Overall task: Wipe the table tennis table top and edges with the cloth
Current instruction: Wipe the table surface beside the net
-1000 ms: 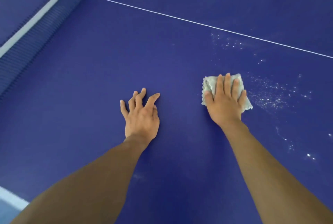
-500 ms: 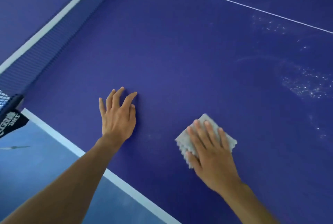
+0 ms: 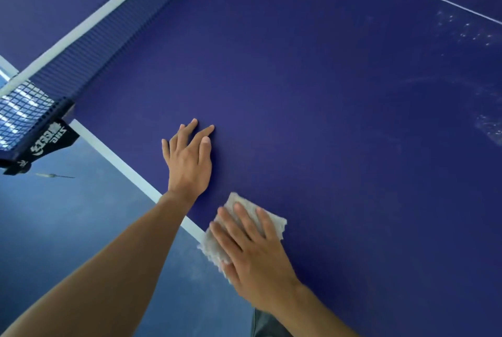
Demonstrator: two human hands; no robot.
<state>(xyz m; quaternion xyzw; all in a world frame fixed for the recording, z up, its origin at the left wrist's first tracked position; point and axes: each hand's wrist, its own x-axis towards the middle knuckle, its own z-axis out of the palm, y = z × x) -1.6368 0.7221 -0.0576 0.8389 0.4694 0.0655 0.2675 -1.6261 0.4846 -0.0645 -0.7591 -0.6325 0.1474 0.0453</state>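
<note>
Cloth (image 3: 216,251) has slid onto the table edge (image 3: 130,171) under the flat right hand (image 3: 255,263); left hand (image 3: 188,165) stays spread.

Mottled matte blue floor (image 3: 68,241), pale scuffs; thin light streak (image 3: 54,175) lying on it. Dark mesh net (image 3: 24,108), white top band; black clamp bracket (image 3: 49,144) with white lettering.
</note>
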